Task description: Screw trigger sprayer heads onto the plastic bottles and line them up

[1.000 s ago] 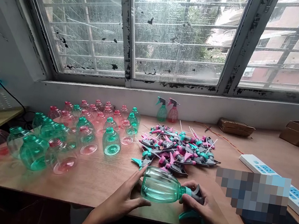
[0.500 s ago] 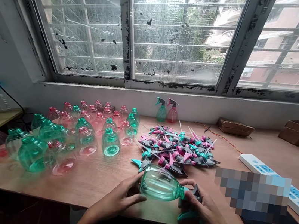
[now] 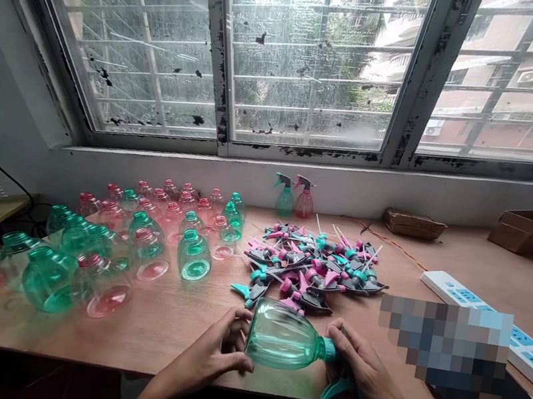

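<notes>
Item in hand: one translucent green plastic bottle (image 3: 282, 340), ribbed and round-bodied, held on its side just above the near edge of the brown wooden table (image 3: 163, 338), its base toward the left hand and its neck toward the right. Left hand (image 3: 217, 350): thumb and fingers curved about the base end, holding it; firmness not determinable. Right hand (image 3: 360, 359): closed over the grey plastic spray head with teal collar (image 3: 329, 351) and teal trigger (image 3: 336, 391), which sits at the bottle's neck; whether fully tightened, cannot be told. Completed, by appearance: two units standing upright side by side near the wall, a green spray bottle with teal trigger (image 3: 285, 202) and a pink spray bottle with pink trigger (image 3: 304, 205). Outstanding, by appearance: numerous open-necked green and pink translucent bottles (image 3: 193, 259) grouped at left, none bearing a head; and a heaped lot of grey spray heads with pink or teal parts (image 3: 329, 278) beyond the hands, some with pale dip tubes projecting. Assessment: an early stage, one unit nearly joined, most stock unassembled.
</notes>
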The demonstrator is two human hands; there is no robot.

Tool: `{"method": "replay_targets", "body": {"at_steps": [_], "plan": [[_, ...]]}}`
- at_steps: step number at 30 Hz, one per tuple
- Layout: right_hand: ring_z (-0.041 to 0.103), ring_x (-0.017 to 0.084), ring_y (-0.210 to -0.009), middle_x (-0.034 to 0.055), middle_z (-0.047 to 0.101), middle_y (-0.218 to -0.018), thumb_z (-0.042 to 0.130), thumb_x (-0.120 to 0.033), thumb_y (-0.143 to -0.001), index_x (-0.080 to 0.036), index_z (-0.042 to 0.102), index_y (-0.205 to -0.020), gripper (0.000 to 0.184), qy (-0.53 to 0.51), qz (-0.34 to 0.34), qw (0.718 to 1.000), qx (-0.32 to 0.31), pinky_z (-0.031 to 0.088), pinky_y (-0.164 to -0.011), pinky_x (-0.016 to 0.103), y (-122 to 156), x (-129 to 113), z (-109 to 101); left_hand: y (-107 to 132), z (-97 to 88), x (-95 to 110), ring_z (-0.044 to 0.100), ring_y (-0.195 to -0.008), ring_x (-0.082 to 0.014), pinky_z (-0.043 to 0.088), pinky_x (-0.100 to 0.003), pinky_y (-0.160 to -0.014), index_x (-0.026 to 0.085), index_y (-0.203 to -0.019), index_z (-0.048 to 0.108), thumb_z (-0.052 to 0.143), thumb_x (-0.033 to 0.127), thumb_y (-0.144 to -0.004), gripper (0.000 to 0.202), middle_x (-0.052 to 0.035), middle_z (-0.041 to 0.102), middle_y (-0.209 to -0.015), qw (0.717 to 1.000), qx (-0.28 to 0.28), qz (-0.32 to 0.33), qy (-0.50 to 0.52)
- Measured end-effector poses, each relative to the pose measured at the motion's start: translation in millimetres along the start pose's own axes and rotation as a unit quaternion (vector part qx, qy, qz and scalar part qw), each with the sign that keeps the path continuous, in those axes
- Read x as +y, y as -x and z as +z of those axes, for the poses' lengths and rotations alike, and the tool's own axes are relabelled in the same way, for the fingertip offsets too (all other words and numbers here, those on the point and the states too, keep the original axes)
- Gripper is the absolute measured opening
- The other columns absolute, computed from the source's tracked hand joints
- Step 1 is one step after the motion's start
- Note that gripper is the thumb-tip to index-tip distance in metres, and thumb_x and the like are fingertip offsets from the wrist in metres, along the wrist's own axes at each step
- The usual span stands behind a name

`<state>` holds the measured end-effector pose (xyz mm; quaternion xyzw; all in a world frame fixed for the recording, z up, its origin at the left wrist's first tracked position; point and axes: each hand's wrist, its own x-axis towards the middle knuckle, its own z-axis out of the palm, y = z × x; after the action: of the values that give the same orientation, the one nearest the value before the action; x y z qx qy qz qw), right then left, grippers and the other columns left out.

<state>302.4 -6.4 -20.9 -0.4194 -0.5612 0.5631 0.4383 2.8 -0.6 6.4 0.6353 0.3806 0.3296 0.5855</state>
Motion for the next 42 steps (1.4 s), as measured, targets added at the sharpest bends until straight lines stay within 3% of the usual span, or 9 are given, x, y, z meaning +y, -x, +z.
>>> {"method": "replay_targets", "body": {"at_steps": [4,9,15,21,28,32,36,42], "plan": [[0.048,0.014,-0.059,-0.0058,0.055,-0.064,0.053,-0.061,-0.098,-0.022,0.056,-0.081,0.042,0.008,0.004,1.0,0.006,0.039,-0.055,0.025,1.6,-0.9,1.2,5.7,3.1,3.8,0.058,-0.094,-0.0184,0.048,-0.033,-0.088,0.039,-0.147,0.035,0.081,0.015,-0.076,0.088,-0.0006,0.057,-0.113,0.999,0.03,0.01,-0.031],[0.05,0.014,-0.058,-0.0055,0.055,-0.065,0.053,-0.06,-0.098,-0.021,0.057,-0.079,0.043,-0.004,0.0,1.0,0.012,0.038,-0.054,0.025,0.2,-5.8,2.2,7.8,2.8,0.5,0.052,-0.081,-0.0165,0.047,-0.03,-0.077,0.039,-0.152,0.036,0.089,0.017,-0.067,0.102,0.0018,0.057,-0.101,0.994,0.042,0.002,-0.105],[0.049,0.014,-0.058,-0.005,0.057,-0.063,0.051,-0.06,-0.099,-0.022,0.055,-0.076,0.045,0.001,-0.006,1.0,0.013,0.039,-0.055,0.026,-2.5,-2.8,0.8,3.8,0.3,1.4,0.053,-0.081,-0.0162,0.046,-0.03,-0.077,0.032,-0.157,0.034,0.078,0.017,-0.079,0.091,0.0003,0.059,-0.096,0.996,0.027,-0.002,-0.091],[0.049,0.015,-0.058,-0.005,0.056,-0.063,0.051,-0.061,-0.098,-0.022,0.055,-0.078,0.045,0.005,-0.004,1.0,0.016,0.039,-0.056,0.027,-1.5,-0.3,-0.8,0.7,0.7,8.2,0.054,-0.088,-0.0181,0.047,-0.031,-0.086,0.034,-0.156,0.036,0.082,0.012,-0.071,0.098,0.0015,0.059,-0.099,0.997,0.008,-0.013,-0.079],[0.049,0.015,-0.063,-0.0052,0.053,-0.068,0.052,-0.06,-0.099,-0.021,0.056,-0.079,0.044,0.023,-0.011,1.0,0.019,0.04,-0.059,0.026,-2.8,-0.7,-2.0,0.8,-1.7,12.8,0.055,-0.086,-0.02,0.048,-0.032,-0.083,0.025,-0.146,0.052,0.08,0.019,-0.076,0.076,0.0008,0.062,-0.093,0.989,-0.017,-0.032,-0.141],[0.049,0.015,-0.061,-0.0052,0.053,-0.066,0.051,-0.061,-0.098,-0.021,0.055,-0.076,0.046,0.023,-0.021,0.999,0.024,0.04,-0.058,0.026,-3.1,-1.7,-1.1,1.2,-2.4,7.6,0.057,-0.087,-0.02,0.049,-0.033,-0.087,0.024,-0.139,0.056,0.078,0.021,-0.08,0.063,-0.0001,0.063,-0.094,0.995,-0.024,-0.006,-0.095],[0.049,0.015,-0.06,-0.0053,0.053,-0.066,0.051,-0.061,-0.098,-0.021,0.055,-0.077,0.045,0.026,-0.021,0.999,0.021,0.04,-0.057,0.026,-3.9,-0.3,-1.3,2.7,0.1,3.9,0.058,-0.093,-0.0213,0.05,-0.035,-0.091,0.025,-0.137,0.054,0.084,0.018,-0.074,0.07,-0.0012,0.063,-0.101,0.996,-0.026,-0.002,-0.081],[0.049,0.014,-0.057,-0.0065,0.054,-0.063,0.054,-0.061,-0.097,-0.022,0.055,-0.079,0.043,-0.003,-0.01,1.0,0.007,0.038,-0.054,0.025,-2.8,0.5,-0.4,4.2,1.4,2.5,0.059,-0.1,-0.0226,0.048,-0.039,-0.099,0.035,-0.153,0.032,0.089,0.016,-0.067,0.105,-0.0021,0.062,-0.114,0.997,-0.02,0.01,-0.072]]}}
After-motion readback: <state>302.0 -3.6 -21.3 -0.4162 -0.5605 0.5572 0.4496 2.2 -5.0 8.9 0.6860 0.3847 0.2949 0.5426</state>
